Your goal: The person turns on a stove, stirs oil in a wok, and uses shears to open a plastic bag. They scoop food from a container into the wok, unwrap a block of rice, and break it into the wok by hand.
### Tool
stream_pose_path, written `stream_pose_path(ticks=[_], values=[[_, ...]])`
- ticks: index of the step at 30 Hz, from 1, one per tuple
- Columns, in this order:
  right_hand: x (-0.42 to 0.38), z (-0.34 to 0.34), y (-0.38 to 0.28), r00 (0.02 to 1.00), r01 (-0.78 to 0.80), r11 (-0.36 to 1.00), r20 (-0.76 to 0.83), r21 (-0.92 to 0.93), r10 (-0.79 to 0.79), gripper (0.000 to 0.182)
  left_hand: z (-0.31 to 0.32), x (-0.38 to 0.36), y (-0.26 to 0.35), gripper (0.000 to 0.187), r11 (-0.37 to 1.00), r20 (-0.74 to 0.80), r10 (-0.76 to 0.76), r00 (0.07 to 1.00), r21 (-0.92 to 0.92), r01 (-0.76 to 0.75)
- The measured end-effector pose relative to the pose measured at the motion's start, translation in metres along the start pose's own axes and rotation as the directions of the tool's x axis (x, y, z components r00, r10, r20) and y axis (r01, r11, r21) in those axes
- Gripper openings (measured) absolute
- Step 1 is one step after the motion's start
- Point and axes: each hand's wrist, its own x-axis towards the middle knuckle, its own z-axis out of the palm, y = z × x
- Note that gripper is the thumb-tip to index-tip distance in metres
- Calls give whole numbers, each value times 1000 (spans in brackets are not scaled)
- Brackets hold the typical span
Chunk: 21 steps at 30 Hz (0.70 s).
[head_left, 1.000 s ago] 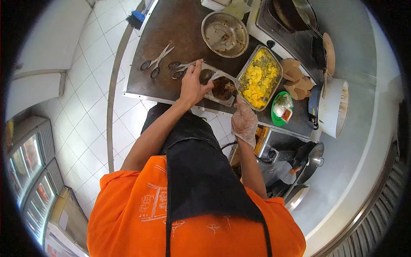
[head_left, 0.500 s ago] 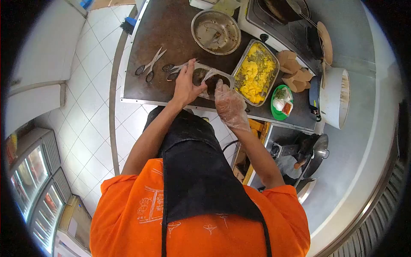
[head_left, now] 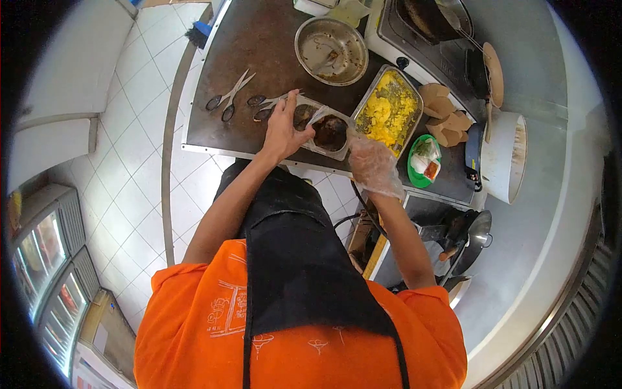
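Note:
A small tray [head_left: 343, 154] with dark food [head_left: 330, 133] in its compartments lies near the counter's front edge. My bare left hand [head_left: 284, 129] rests at its left side, thumb and fingers spread, the thumb touching a clear plastic film [head_left: 319, 115] over the tray. My right hand [head_left: 374, 167] wears a clear plastic glove and hovers just right of the tray, by the lower left corner of a metal tray [head_left: 418, 121] of yellow food [head_left: 387, 113]. Its fingertips are blurred under the glove, so what they hold, if anything, is unclear.
Two pairs of scissors [head_left: 230, 96] lie at the left on the counter [head_left: 259, 39]. A metal bowl [head_left: 346, 40] stands behind the tray. To the right are brown paper pieces [head_left: 447, 126], a green plate [head_left: 414, 175], a stove [head_left: 414, 65] and a white pot [head_left: 508, 159].
My gloved right hand has moved right, off the small tray, uncovering its dark food. My left hand has stayed almost where it was.

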Motion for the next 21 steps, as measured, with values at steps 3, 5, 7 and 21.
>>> stream_pose_path(ticks=[3,5,7,21], values=[[20,18,-5,1000,-12,999,-23,35,13,15,2,0,0,85,1000,-14,13,1000,17,-13],[25,25,-7,1000,-20,999,5,26,20,17,3,0,0,85,999,-37,39,999,35,-38],[27,21,-9,998,64,998,3,-4,-64,8,2,-1,3,86,1000,-5,-31,1000,-1,31],[77,8,35,880,149,960,411,236,-237,17,5,-3,0,86,1000,-46,-2,999,20,3]])
